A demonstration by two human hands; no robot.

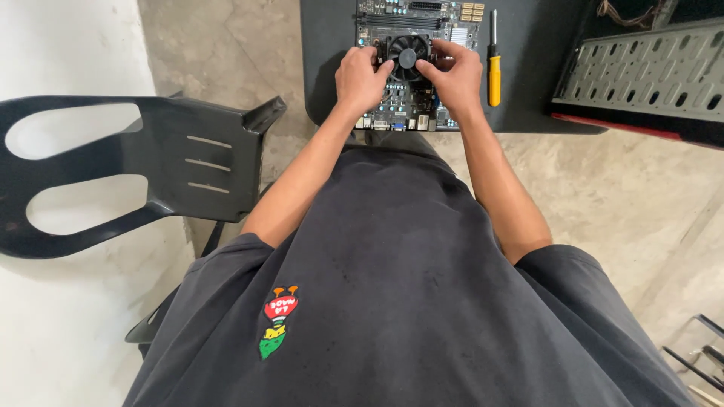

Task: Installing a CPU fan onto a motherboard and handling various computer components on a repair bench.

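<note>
The fingers (383, 68) of the left hand (360, 78) curl narrow against the left edge of the black cooler fan (408, 57), thumb pressed to its rim. The fingers (427, 68) of the right hand (455, 74) close the same way on the fan's right edge, so both hands grip the fan between them. The fan sits on the dark motherboard (400, 102), roughly at its middle, and the palms rest over the board on either side of it. The motherboard lies flat on the black tabletop (329, 45), its port edge toward the person.

Just to the right of the motherboard, touching nothing but the tabletop, lies a screwdriver (493, 68) with a yellow handle, its shaft pointing away from the person. Farther right of the motherboard stands a perforated grey metal case panel (648, 71) with a red edge below it. Well to the left of the motherboard, off the tabletop, a black plastic chair (151, 162) stands on the concrete floor (626, 196).
</note>
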